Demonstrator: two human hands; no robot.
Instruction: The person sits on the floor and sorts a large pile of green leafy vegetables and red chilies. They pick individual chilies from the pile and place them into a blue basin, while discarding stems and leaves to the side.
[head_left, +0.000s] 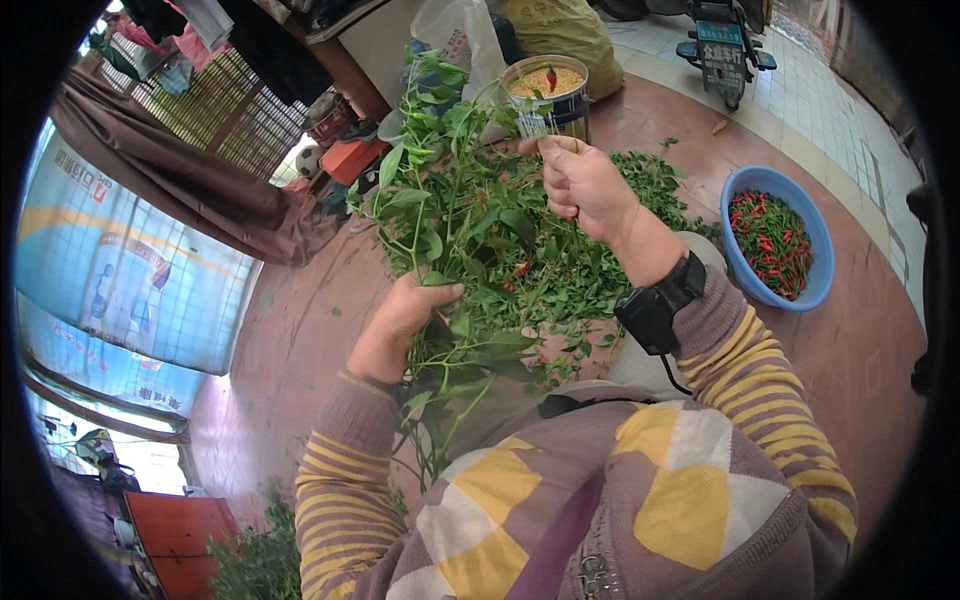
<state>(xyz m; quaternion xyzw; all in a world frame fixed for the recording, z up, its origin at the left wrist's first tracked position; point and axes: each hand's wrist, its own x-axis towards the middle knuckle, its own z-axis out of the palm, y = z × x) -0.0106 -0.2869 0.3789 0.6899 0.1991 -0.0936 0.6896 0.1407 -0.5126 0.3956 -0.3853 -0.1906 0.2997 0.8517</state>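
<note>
My left hand (405, 319) grips the stem of a leafy chili pepper plant (420, 217), its thumb lying across the stem. The plant leans upward from my lap, with green peppers near its top. To the right, my right hand (589, 184) has its fingers curled in at the plant's outer twigs. A small green piece shows between thumb and forefinger; whether it is a pepper or a stem, I cannot tell. A bit of red shows below the palm. Beyond the hand, a red chili pepper (551, 79) appears against a metal bucket (589, 124) of yellow grain.
A blue plastic basin (823, 259) of red and green chilies stands on the right. Picked-over greenery (577, 274) covers the floor ahead. A yellow woven sack (585, 45) and a parked scooter (720, 60) are farther back. More plants (259, 555) lie at lower left.
</note>
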